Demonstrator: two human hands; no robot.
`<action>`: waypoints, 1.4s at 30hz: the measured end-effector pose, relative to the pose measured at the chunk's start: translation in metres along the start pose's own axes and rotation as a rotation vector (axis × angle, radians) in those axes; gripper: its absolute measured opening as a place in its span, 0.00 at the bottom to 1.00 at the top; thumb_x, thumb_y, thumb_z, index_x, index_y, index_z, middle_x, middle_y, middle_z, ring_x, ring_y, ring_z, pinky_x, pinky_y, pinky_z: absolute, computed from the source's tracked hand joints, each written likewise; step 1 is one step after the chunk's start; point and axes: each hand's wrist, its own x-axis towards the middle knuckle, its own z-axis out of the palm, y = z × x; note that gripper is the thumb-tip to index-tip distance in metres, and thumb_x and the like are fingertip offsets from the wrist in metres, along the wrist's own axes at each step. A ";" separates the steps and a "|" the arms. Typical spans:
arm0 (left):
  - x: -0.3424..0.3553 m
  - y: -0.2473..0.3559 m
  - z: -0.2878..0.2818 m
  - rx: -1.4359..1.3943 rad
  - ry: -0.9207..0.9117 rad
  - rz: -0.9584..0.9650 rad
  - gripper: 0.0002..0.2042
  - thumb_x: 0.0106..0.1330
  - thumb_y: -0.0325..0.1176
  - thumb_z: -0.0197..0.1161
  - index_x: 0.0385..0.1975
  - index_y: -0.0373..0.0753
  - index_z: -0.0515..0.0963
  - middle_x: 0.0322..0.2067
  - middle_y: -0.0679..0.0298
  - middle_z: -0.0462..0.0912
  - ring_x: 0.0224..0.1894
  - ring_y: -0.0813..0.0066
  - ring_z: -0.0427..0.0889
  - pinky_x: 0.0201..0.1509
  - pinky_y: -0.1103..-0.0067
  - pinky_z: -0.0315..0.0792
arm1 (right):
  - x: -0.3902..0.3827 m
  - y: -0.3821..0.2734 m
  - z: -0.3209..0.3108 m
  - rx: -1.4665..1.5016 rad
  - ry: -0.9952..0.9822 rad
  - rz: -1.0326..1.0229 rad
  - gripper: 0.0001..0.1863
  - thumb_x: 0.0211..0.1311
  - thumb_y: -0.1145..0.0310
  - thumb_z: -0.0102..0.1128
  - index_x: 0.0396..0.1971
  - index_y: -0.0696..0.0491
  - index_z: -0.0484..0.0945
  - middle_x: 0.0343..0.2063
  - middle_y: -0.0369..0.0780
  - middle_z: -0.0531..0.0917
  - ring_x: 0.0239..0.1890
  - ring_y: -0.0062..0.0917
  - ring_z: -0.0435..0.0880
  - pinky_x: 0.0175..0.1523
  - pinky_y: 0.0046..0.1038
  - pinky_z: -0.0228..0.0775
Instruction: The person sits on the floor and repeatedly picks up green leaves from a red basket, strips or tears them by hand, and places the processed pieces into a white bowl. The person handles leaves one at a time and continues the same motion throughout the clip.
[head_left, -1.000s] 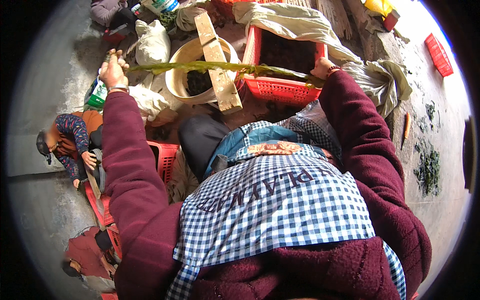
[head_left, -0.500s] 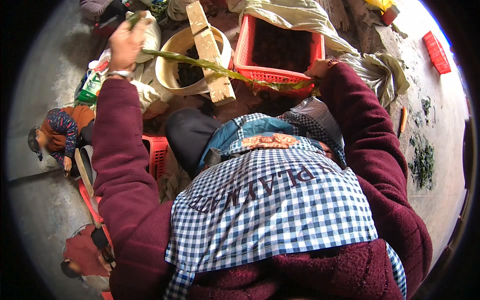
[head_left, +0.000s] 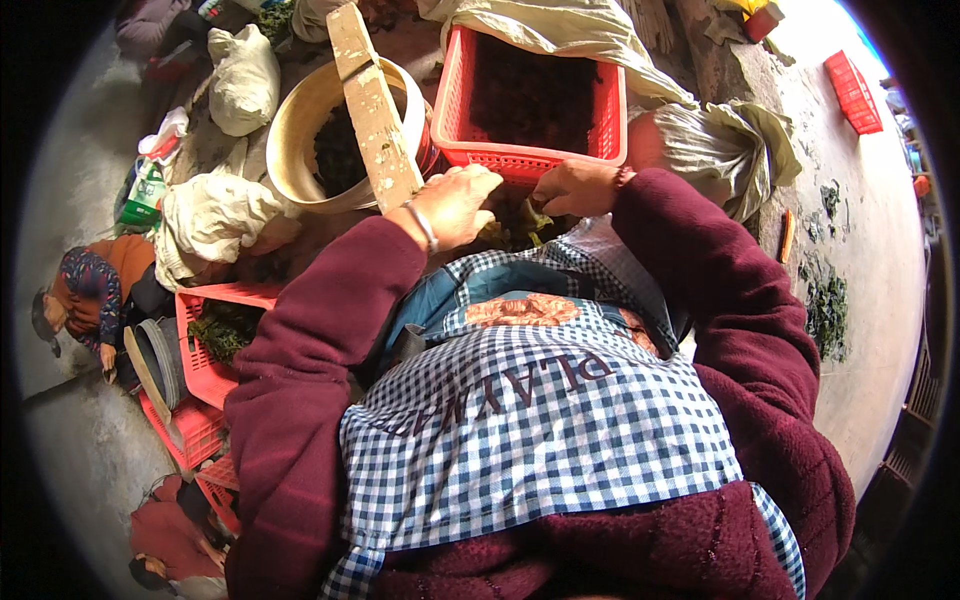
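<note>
While bunched close below the red crate [head_left: 520, 160], left hand [head_left: 455, 205] and right hand [head_left: 575, 187] gripping dark green leaves [head_left: 515, 225]

Grey concrete floor [head_left: 880, 300], sunlit at rt, prob. outdoors, dark green scraps [head_left: 826, 310]

Dark green leafy clump [head_left: 515, 222], bunched low between both hands, just below red basket rim.

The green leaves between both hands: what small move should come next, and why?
Probably lift the green leaves forward into the red basket. Left hand and right hand meet over them just below its near rim, and it already holds dark greens.
</note>
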 end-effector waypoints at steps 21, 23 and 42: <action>0.022 -0.079 -0.059 -0.336 0.110 -0.289 0.17 0.46 0.25 0.63 0.39 0.31 0.74 0.34 0.55 0.80 0.32 0.61 0.79 0.38 0.73 0.71 | 0.229 0.246 0.027 -0.549 -0.155 -0.020 0.28 0.44 0.68 0.59 0.51 0.48 0.70 0.48 0.45 0.73 0.41 0.40 0.80 0.41 0.37 0.74; 0.026 -0.081 -0.058 -0.314 0.121 -0.282 0.18 0.45 0.25 0.64 0.39 0.31 0.74 0.35 0.53 0.80 0.37 0.55 0.79 0.41 0.70 0.72 | 0.249 0.242 0.049 -0.558 -0.147 -0.163 0.32 0.46 0.69 0.57 0.57 0.45 0.65 0.54 0.45 0.67 0.43 0.41 0.79 0.42 0.40 0.73; 0.012 -0.073 -0.046 -0.226 0.181 -0.301 0.15 0.55 0.33 0.61 0.40 0.33 0.75 0.31 0.54 0.80 0.33 0.57 0.80 0.38 0.70 0.73 | 0.123 0.152 -0.101 1.104 0.175 0.213 0.07 0.59 0.69 0.52 0.36 0.54 0.74 0.27 0.39 0.79 0.25 0.25 0.81 0.28 0.29 0.78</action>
